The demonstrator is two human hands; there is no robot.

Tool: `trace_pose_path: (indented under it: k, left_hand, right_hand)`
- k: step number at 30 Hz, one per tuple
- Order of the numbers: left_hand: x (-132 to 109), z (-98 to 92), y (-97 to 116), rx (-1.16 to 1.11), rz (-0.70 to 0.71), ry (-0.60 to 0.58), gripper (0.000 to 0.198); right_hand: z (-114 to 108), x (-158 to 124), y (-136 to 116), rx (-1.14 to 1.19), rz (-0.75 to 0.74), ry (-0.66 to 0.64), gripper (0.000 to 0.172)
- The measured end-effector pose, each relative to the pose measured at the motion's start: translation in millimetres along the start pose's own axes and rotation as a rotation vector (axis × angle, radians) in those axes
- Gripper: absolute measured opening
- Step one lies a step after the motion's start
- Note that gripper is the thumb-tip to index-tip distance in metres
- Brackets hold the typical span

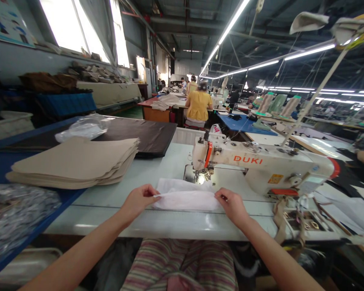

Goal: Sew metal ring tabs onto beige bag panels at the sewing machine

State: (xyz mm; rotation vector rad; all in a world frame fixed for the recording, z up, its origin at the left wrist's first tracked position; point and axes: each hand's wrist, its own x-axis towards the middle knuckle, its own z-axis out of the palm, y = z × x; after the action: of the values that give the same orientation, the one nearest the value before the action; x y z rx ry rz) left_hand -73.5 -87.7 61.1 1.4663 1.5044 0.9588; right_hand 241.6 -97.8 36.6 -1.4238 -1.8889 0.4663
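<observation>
A thin white sheet of material [186,200] lies on the pale sewing table [103,218], its near part folded over. My left hand [142,201] pinches its left edge between thumb and fingers. At the right edge, my right hand [232,205] pinches it the same way. Just beyond the sheet stands the white sewing machine [239,159], marked DUKI, with its lamp lit beside the needle area. Both hands are on the near side of the needle.
Left of the machine lie a stack of beige panels [75,161], dark sheets [151,135] and a clear plastic bag [82,127]. A tray of small parts [305,220] is at the right. A person in yellow [198,106] sits farther ahead.
</observation>
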Motion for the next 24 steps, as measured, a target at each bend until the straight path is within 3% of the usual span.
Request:
trace_pose_path:
  k: [6,14,17,21,24]
  left_hand:
    - [4,0.3,-5,0.01,0.072,0.031,0.034]
    - [3,3.0,-3,0.092,0.156,-0.021,0.007]
    - [3,2.7,0,0.09,0.165,-0.084,0.011]
    - [4,-1.9,6,0.009,0.062,-0.251,0.034]
    - [8,-2.0,9,0.07,0.004,-0.198,0.044]
  right_hand:
    - [5,1,3,0.157,0.066,0.049,0.013]
    - [18,4,12,0.348,0.147,0.087,0.016]
    - [22,6,13,0.412,0.178,0.099,0.017]
    - [23,9,15,0.502,0.235,0.095,0.014]
    - [20,12,14,0.567,0.272,0.084,0.012]
